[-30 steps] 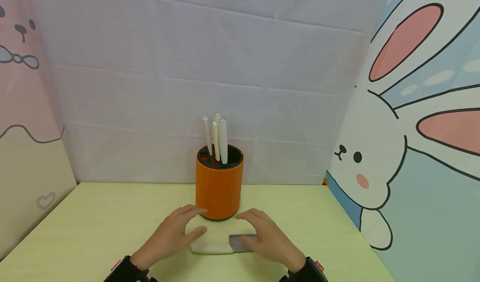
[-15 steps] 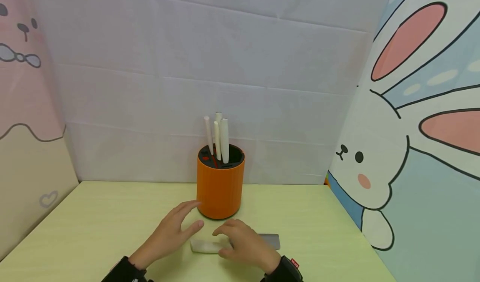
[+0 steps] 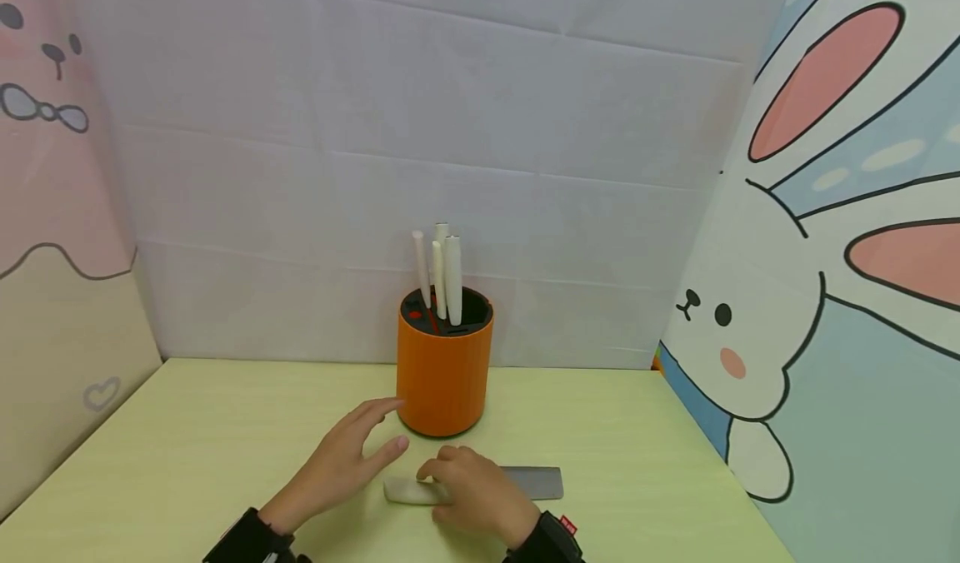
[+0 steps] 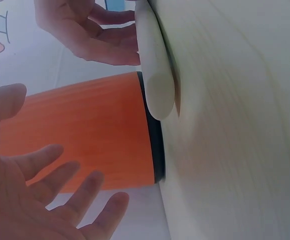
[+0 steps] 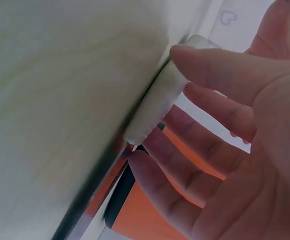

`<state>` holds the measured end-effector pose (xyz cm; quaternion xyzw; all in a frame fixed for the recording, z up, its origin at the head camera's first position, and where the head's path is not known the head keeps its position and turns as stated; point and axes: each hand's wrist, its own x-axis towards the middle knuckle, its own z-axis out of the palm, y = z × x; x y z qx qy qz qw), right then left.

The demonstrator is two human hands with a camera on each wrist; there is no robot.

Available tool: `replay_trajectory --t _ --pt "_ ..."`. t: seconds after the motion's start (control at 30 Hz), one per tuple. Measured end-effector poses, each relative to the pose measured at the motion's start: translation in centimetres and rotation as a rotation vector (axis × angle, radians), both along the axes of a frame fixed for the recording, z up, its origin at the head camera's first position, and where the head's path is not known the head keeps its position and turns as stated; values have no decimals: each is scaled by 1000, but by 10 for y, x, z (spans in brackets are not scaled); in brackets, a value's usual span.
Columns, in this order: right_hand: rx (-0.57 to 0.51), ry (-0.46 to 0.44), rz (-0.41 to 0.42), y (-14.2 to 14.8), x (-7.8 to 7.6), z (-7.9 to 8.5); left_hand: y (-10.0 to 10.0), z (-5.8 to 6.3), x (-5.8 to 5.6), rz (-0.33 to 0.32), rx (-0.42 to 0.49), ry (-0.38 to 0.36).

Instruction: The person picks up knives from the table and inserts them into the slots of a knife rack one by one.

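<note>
A cleaver with a white handle (image 3: 407, 491) and a broad grey blade (image 3: 536, 482) lies flat on the table, its blade pointing right. My right hand (image 3: 480, 492) holds the handle near the blade. In the right wrist view the thumb (image 5: 190, 60) is on one side of the white handle (image 5: 155, 102) and the fingers are on the other. To the left, my left hand (image 3: 341, 463) hovers with spread fingers and holds nothing. It is close to the front left of the orange knife block (image 3: 445, 380).
Several white-handled utensils (image 3: 447, 280) stand in the block's black top. Behind the pale table (image 3: 262, 413) hangs a white cloth (image 3: 300, 213). Cartoon-printed panels (image 3: 862, 430) flank the table on both sides.
My right hand has moved left from over the blade to the cleaver's handle and closed on it, uncovering the blade. The left hand has barely moved.
</note>
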<state>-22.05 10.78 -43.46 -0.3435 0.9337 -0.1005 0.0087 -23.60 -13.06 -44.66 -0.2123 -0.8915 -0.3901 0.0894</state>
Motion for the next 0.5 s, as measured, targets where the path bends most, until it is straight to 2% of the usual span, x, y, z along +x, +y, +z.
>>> replay_trajectory --t 0.5 --pt "23 69 35 0 0 -5 0 4 2 27 2 -16"
